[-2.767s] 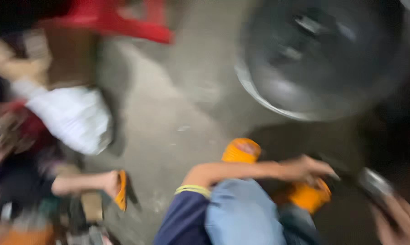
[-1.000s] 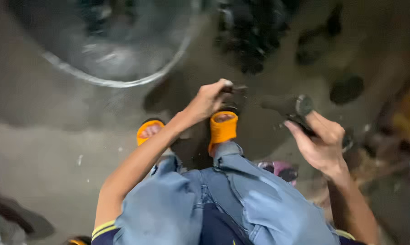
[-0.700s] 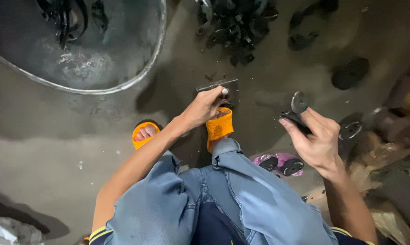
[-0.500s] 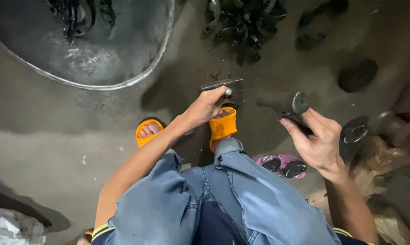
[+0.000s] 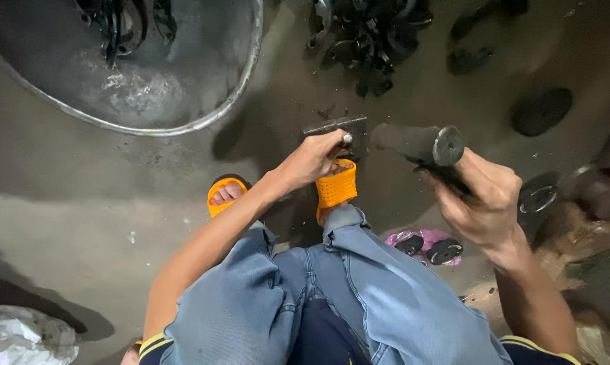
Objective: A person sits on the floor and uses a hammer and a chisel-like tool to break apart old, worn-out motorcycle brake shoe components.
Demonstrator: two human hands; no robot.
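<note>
At frame centre, left hand (image 5: 312,159) pinches a small pale metal piece (image 5: 347,138) onto the dark flat steel block (image 5: 337,126), while right hand (image 5: 484,203), now raised higher than before, grips a dark round-faced hammer (image 5: 420,143) poised beside it.
</note>
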